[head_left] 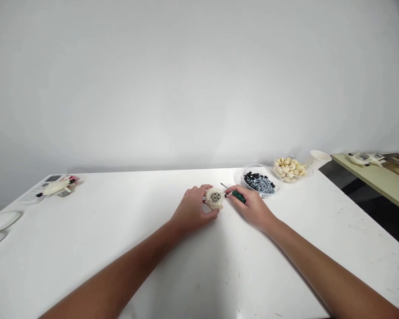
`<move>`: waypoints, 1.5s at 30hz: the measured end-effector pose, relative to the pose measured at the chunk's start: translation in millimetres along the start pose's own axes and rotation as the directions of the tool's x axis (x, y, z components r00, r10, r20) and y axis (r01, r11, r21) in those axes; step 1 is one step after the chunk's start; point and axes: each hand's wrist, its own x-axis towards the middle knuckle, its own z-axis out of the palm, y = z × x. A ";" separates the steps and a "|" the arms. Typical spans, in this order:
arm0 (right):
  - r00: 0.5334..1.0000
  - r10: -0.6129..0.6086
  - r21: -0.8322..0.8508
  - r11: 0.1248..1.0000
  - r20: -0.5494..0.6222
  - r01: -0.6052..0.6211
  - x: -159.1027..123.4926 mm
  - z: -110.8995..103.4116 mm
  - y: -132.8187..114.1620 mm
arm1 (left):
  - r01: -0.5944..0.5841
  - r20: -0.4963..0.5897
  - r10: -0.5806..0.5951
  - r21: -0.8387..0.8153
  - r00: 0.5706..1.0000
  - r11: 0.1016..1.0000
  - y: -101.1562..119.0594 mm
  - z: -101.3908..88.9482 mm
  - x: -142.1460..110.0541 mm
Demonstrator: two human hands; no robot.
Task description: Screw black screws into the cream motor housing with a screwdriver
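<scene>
Far off to my left, at the edge of the white table, lie a pale oval computer mouse and a white remote-style device with a small dark display. Across it rests a cream plastic part with red and black bits at one end; any markings there are too small to read. Nearer the middle, my left hand wraps a round cream plastic housing, with my left fingers curled over its far side and my thumb pressed against its near edge. The housing sits just right of that palm, its grey grilled hub facing up, and no brand or label on it can be read. Right beside it, my right hand pinches a green-handled screwdriver with the thin steel shaft angled up and to the left, past the housing's upper right edge. My right fingers are pressed together around the handle, close to the housing but apart from it. Further right stand a clear bowl of black pieces and silvery screws, a clear container of cream plastic parts, and a white paper cup. Beyond them, more cream parts lie on a separate pale green table.
</scene>
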 end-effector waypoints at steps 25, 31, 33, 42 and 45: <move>0.994 0.084 0.190 0.977 0.066 -0.096 -7.2 7.8 -8.7 | 0.264 0.316 -0.099 -0.537 0.944 0.801 4.4 -13.5 -8.5; 0.973 0.212 0.352 0.908 0.086 -0.229 -1.9 10.3 -5.5 | 0.158 0.302 -0.032 -0.403 0.953 0.901 5.2 -12.1 -9.9; 0.966 0.239 0.391 0.883 0.103 -0.260 0.8 8.3 -5.2 | 0.116 0.301 0.012 -0.402 0.953 0.908 2.5 -11.3 -8.9; 0.958 0.251 0.450 0.846 0.137 -0.286 -0.1 3.3 -4.8 | 0.112 0.327 0.017 -0.373 0.945 0.921 -2.7 -9.2 -7.3; 0.963 0.239 0.472 0.839 0.127 -0.270 -0.1 4.9 -2.2 | 0.077 0.321 0.030 -0.317 0.947 0.945 -3.0 -7.7 -8.7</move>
